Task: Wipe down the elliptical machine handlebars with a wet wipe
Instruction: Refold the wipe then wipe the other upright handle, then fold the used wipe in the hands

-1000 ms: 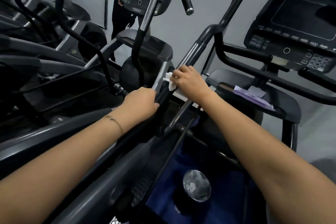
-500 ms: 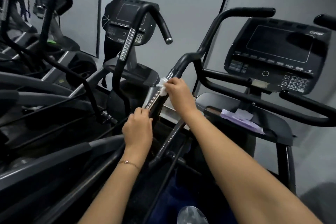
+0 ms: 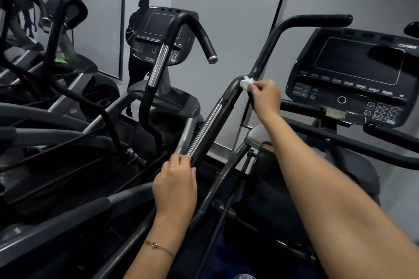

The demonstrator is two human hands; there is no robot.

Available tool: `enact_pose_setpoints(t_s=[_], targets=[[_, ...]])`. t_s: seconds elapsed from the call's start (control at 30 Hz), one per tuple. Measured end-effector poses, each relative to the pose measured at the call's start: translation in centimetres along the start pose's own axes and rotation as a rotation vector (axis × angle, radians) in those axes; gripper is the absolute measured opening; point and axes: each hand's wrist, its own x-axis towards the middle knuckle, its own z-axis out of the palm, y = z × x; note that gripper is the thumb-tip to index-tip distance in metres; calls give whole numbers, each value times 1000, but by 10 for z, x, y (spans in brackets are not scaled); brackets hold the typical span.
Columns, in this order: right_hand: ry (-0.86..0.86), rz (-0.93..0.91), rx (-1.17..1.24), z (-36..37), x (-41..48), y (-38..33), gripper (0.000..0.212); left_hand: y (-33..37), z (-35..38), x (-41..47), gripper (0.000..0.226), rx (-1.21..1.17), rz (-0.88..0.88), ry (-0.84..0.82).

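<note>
Head view: your right hand (image 3: 265, 97) has its fingers curled, pinching one wet wipe (image 3: 246, 82) against the handlebar (image 3: 217, 124) at its bend. Your left hand (image 3: 175, 184) grips the same bar lower, below the chrome strip (image 3: 205, 130). Two consoles are visible: near (image 3: 360, 77) and far (image 3: 162, 29).
</note>
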Motion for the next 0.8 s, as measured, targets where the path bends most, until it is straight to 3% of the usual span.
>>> enact_pose_setpoints(t_s=[0.1, 0.17, 0.27, 0.37, 0.53, 0.67, 0.8], targets=[[29, 67, 300, -30, -48, 8, 17, 24, -9, 11, 29, -190, -30, -51], [-41, 140, 481, -44, -94, 13, 10, 47, -7, 20, 38, -468, 2, -117], [-102, 260, 648, -58, -141, 26, 14, 85, -3, 32, 41, -976, -60, -355], [-84, 344, 679, -81, -162, 37, 8, 116, 8, 30, 26, -1305, -139, -586], [-60, 361, 544, -138, -180, 59, 15, 149, 21, 11, 7, -1416, -103, -870], [-37, 376, 463, -173, -192, 71, 15, 173, 27, -8, 16, -1421, -96, -991], [-11, 407, 459, -199, -208, 84, 14, 186, 29, -26, 9, -1259, -92, -1125]])
